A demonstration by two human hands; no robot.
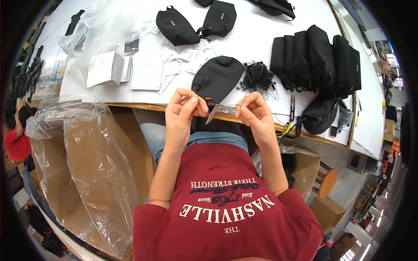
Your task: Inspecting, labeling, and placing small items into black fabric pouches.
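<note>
At the near table edge lies a black zip pouch, its small black loop and orange tab toward me. My left hand is closed in a pinch beside that loop, apparently gripping it. My right hand pinches a thin string that runs to the loop. Between my hands hangs a folded white paper tag; its far side is hidden. Right of the pouch sits a tangled heap of black strings.
Black pouches stand in a row at the right; two more lie farther back. Stacked white cards and scattered tags are at the left. Scissors and a dark bag lie right. A plastic-lined carton stands below left.
</note>
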